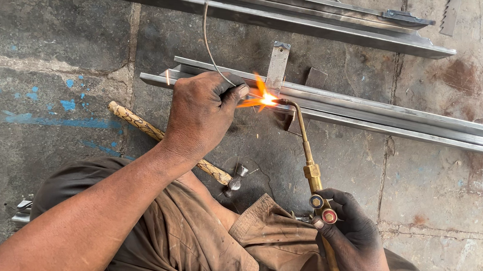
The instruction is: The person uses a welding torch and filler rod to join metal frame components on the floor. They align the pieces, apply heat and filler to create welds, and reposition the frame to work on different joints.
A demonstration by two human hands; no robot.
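Gripping brass torch (pixel 310 166) in right hand (pixel 350 236), left hand (pixel 199 110) pinching filler wire (pixel 207 36) over steel frame (pixel 375 111).

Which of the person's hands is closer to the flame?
Left. The left hand holds a thin rod right beside the flame; the right hand grips the brass torch well below it.

You've got even, soft daylight here, faint shadows on the floor (pixel 55 32); the flame (pixel 266 98) glares white, everything else stays sharp.
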